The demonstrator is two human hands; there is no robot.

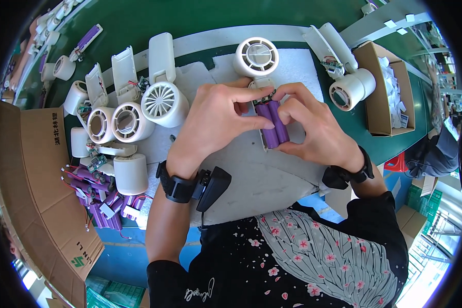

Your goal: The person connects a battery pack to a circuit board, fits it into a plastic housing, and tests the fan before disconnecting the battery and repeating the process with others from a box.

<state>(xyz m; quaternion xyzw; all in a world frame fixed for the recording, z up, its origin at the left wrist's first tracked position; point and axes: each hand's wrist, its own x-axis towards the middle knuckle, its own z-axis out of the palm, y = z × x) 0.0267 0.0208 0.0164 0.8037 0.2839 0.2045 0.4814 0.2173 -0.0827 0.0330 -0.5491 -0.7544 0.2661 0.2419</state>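
Note:
A purple two-cell battery pack [273, 134] lies over the open handle of a white handheld fan, whose round grilled head [256, 57] points away from me. My right hand [321, 128] grips the pack from the right, thumb near its lower end and fingers at its top. From the left, my left hand [210, 115] has its thumb on the pack and its index finger at a small circuit board [265, 97] above the cells. Most of the handle shell is hidden under the pack and my fingers.
Several opened white fans [126, 122] stand at left, beside a pile of purple battery packs [105, 205] with wires. A large cardboard box [41, 169] edges the left side. At right are another opened fan [351, 91] and a carton [390, 95] of small white pieces.

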